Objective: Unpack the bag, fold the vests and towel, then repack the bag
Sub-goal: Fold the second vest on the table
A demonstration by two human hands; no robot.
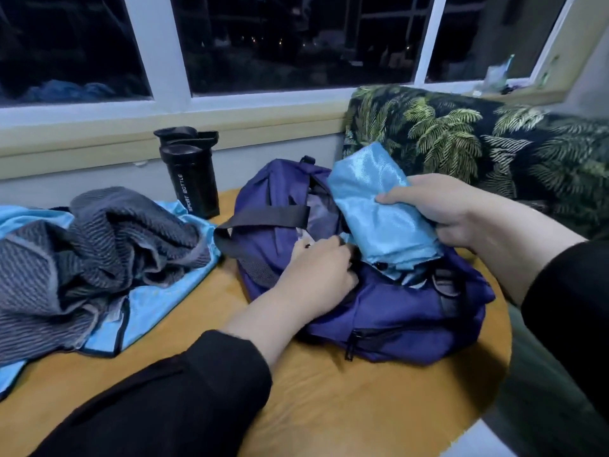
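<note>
A purple bag (389,311) lies on the round wooden table (323,390), its top opening unzipped. My right hand (438,206) grips a folded light-blue vest (372,206), whose lower end sits in the bag's opening. My left hand (316,268) grips the near edge of that opening. To the left, a crumpled grey striped towel (99,239) lies on top of another light-blue vest (155,298) spread on the table.
A black sport bottle (191,176) stands upright behind the towel, near the wall under the window. A sofa with a palm-leaf cover (478,140) sits right behind the bag. The bag's black strap (263,219) loops over its left side.
</note>
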